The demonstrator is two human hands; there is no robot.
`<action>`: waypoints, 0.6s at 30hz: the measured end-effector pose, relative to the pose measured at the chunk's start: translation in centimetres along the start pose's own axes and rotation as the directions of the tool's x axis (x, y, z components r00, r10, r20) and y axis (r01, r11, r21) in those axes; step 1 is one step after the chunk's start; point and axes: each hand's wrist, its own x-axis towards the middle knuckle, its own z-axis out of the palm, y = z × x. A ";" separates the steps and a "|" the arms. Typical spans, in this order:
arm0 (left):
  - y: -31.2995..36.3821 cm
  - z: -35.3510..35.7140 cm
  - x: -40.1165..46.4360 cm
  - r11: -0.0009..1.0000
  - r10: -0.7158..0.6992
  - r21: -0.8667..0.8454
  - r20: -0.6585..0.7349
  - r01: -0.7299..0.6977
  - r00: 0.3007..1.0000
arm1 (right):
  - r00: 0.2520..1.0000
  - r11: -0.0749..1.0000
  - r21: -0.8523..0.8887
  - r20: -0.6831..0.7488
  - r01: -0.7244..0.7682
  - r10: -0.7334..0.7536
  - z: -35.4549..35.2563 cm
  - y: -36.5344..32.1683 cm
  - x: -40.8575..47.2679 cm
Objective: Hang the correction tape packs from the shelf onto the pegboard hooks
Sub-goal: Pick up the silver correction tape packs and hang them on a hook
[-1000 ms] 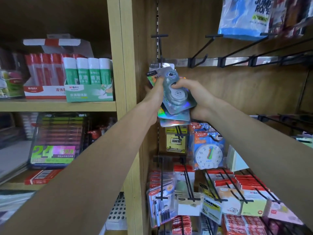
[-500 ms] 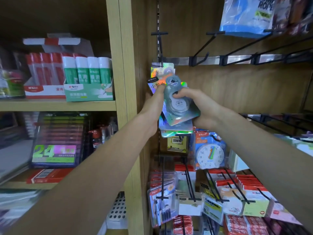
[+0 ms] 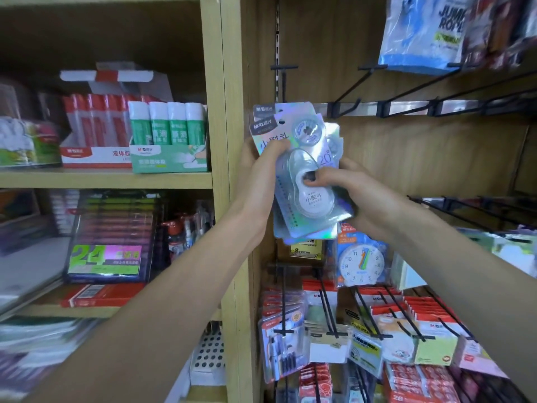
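Correction tape packs (image 3: pixel 302 170): at least 3 fanned in a stack, exact count unclear. Glossy holographic cards, clear plastic blisters, oval white dispenser on the front one. Left hand (image 3: pixel 261 173) grip holds the stack's left edge, thumb across the front card. Right hand (image 3: pixel 357 193) grip pinches the front blister, fingers curled behind the stack. Above the grips: black wire hooks (image 3: pixel 345 97), 4+ on a metal rail. Left of the left grip: 4 green glue sticks (image 3: pixel 167 123) boxed on a wooden shelf (image 3: pixel 107 180).
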 end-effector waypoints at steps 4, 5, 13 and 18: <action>-1.1 -1.2 0.8 1.000 -0.002 -0.003 -0.002 0.002 1.000 | 0.999 0.999 0.010 0.019 -0.035 0.035 0.0 0.5 -0.9; -1.1 -1.4 0.8 1.000 -0.014 -0.014 0.005 0.014 1.000 | 0.999 0.999 0.012 0.012 -0.049 0.049 0.0 0.6 -1.1; -1.0 -0.7 1.4 0.991 0.007 0.136 0.079 -0.018 0.997 | 0.995 0.998 0.066 -0.092 -0.020 0.026 0.2 1.5 -2.0; -1.4 -0.4 1.3 0.983 0.025 0.180 0.097 -0.042 0.995 | 0.985 0.998 0.065 -0.175 0.009 0.002 0.7 1.7 -2.0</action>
